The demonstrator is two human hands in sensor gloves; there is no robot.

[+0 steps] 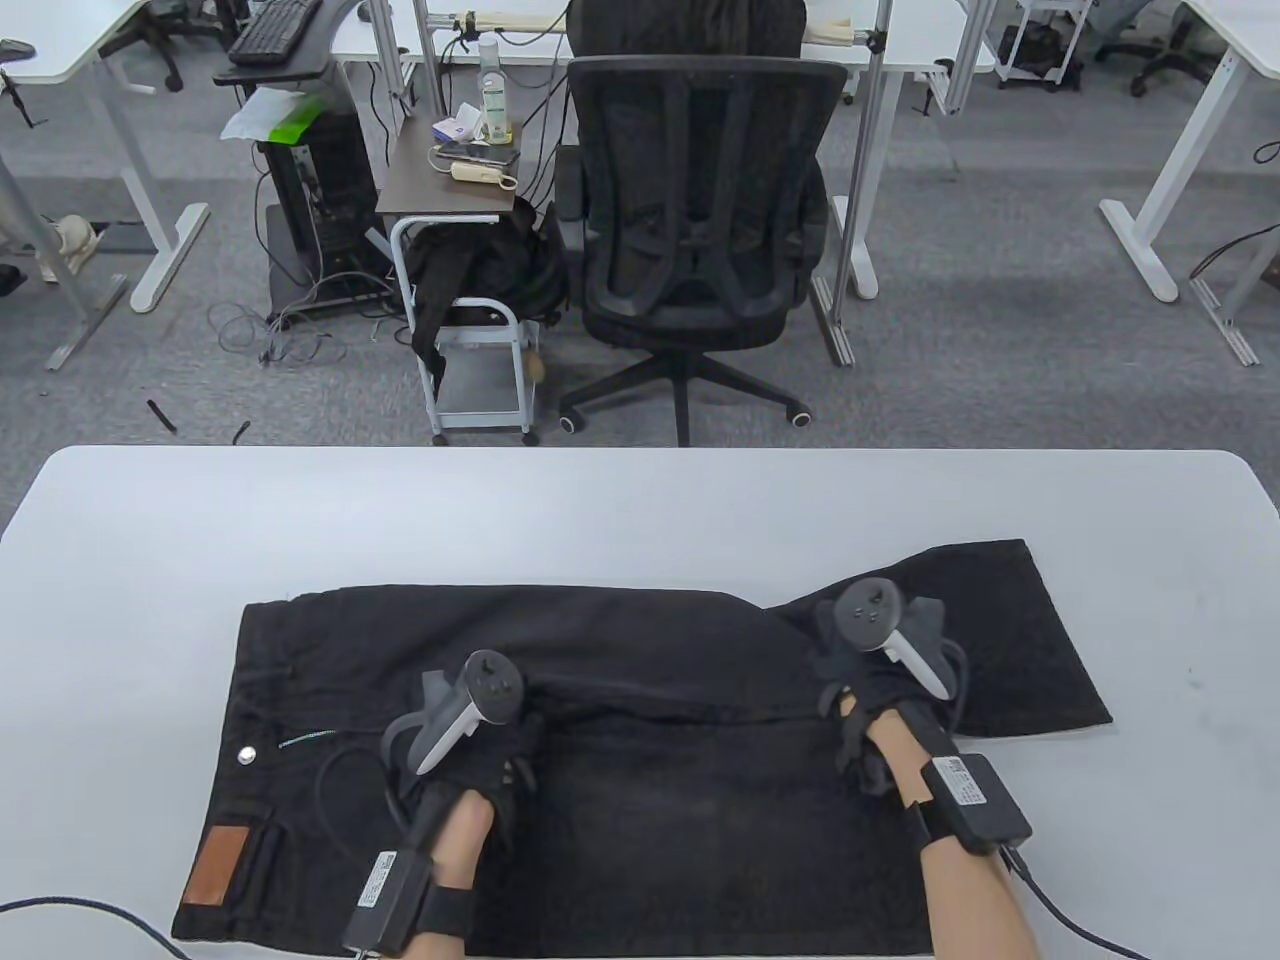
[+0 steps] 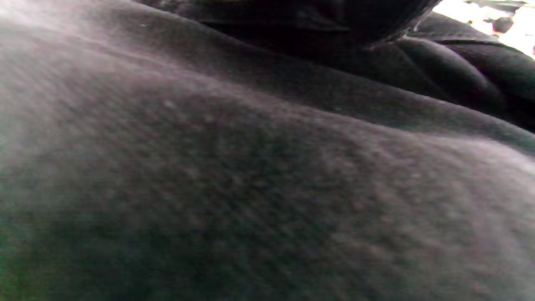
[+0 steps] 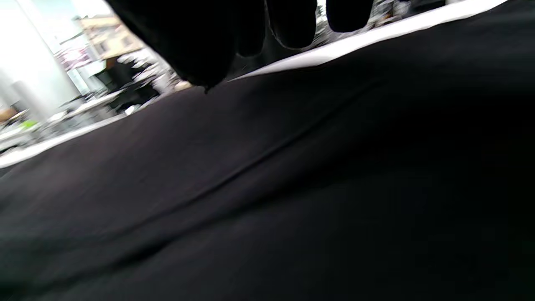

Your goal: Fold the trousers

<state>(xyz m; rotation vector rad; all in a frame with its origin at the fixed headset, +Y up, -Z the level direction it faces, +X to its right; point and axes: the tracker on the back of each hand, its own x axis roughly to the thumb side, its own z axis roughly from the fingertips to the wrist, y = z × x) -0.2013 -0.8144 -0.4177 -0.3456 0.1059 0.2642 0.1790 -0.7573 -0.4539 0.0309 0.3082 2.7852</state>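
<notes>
On white table [image 1: 640,500], black trousers [image 1: 650,800]; left hand [image 1: 470,740], right hand [image 1: 880,700] on cloth; fingers' state unclear.

White table [image 1: 640,500] — black trousers [image 1: 650,800] lie spread flat on it.

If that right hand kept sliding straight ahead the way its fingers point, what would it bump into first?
Probably only more trousers: the right hand lies on the black cloth, pointing away from the person toward the far leg. Beyond that lies bare white table. How the fingers lie is unclear.
</notes>
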